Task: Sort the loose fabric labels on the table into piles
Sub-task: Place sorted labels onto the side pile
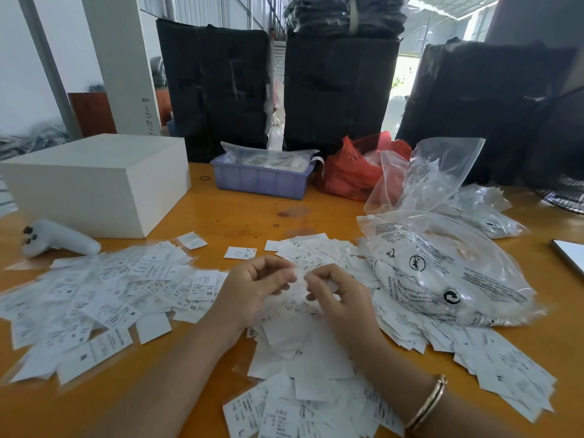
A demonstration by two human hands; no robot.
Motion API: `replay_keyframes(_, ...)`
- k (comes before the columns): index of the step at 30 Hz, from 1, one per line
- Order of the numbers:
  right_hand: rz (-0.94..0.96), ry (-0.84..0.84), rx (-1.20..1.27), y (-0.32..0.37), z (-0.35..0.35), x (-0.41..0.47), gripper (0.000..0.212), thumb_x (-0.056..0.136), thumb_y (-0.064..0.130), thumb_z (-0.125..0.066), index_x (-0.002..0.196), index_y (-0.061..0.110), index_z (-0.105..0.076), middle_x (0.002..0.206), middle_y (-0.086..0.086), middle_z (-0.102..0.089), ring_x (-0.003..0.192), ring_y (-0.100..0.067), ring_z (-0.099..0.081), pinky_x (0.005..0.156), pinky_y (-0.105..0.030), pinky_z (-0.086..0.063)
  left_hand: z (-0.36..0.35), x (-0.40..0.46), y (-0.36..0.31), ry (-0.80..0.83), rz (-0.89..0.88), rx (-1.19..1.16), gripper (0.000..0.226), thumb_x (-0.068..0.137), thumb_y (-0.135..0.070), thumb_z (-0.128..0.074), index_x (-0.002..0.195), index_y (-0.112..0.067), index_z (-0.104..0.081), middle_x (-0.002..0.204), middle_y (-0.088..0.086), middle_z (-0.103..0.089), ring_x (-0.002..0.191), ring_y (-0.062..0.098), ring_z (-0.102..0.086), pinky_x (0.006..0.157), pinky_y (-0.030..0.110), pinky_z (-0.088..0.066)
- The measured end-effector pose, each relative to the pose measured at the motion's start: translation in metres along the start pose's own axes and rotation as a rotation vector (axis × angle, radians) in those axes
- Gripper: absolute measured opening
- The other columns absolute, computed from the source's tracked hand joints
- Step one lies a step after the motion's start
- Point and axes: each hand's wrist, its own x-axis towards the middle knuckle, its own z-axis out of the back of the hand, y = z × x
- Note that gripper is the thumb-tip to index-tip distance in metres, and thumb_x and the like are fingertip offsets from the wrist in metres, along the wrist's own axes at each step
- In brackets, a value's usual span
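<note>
Labels [94, 298] lie spread along the table's [240, 216] left side, more along its near edge and right side. Both hands, left hand [252, 289] and right hand [338, 292], meet over the middle heap. A box [94, 181] sits at the far left, a controller [60, 238] before it. At the far edge stand a tray [262, 180] and, to its right, a bag [350, 172]. Plastic bags [442, 267] lie on the right side, atop labels.

"XS" on labels [202, 295]
</note>
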Motion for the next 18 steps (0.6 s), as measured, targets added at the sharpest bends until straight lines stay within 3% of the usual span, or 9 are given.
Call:
replay_keyframes(4,-0.044,-0.057,0.265,0.003,0.01,0.003,0.038,0.095,0.002,-0.047,0.101,0.036,-0.062,0.066,0.012,-0.064,0.066,-0.004,-0.062,0.067,-0.013,-0.047,0.002,0.0,-0.001,-0.025,-0.01,-0.063,0.011,0.079,-0.023,-0.068,0.088,-0.018,-0.072,0.078,0.0,-0.074,0.069,0.006,-0.067,0.063,0.011,-0.051)
replay_keyframes(8,-0.033,0.008,0.306,0.001,0.018,0.007,0.042,0.095,0.001,-0.044,0.115,0.037,-0.051,0.057,0.005,-0.058,0.064,-0.007,-0.057,0.086,-0.014,-0.042,-0.001,0.0,-0.002,-0.02,-0.003,-0.074,0.023,0.068,-0.036,-0.066,0.086,-0.023,-0.073,0.079,-0.001,-0.074,0.071,0.007,-0.068,0.064,0.012,-0.052)
replay_keyframes(10,-0.043,0.018,0.312,-0.001,0.018,0.007,0.035,0.095,0.0,-0.045,0.108,0.031,-0.054,0.059,0.007,-0.057,0.06,-0.008,-0.055,0.07,-0.02,-0.045,-0.001,0.0,-0.002,-0.009,-0.01,-0.068,0.023,0.068,-0.036,-0.066,0.086,-0.023,-0.073,0.079,-0.001,-0.074,0.071,0.007,-0.068,0.064,0.012,-0.051)
replay_keyframes(13,-0.038,0.019,0.288,-0.003,0.02,0.008,0.029,0.094,0.001,-0.048,0.098,0.027,-0.06,0.064,0.013,-0.059,0.056,-0.006,-0.055,0.055,-0.015,-0.043,-0.001,0.0,-0.002,0.01,-0.015,-0.085,0.023,0.069,-0.036,-0.067,0.086,-0.023,-0.074,0.08,0.001,-0.074,0.073,0.009,-0.068,0.066,0.013,-0.052)
replay_keyframes(18,-0.025,0.064,0.284,-0.004,0.02,0.007,0.029,0.093,0.0,-0.051,0.099,0.027,-0.061,0.077,0.014,-0.064,0.063,-0.008,-0.06,0.06,-0.019,-0.048,-0.002,-0.001,-0.001,0.044,-0.008,-0.063,0.024,0.068,-0.038,-0.067,0.087,-0.024,-0.074,0.081,0.001,-0.074,0.075,0.01,-0.068,0.067,0.014,-0.053)
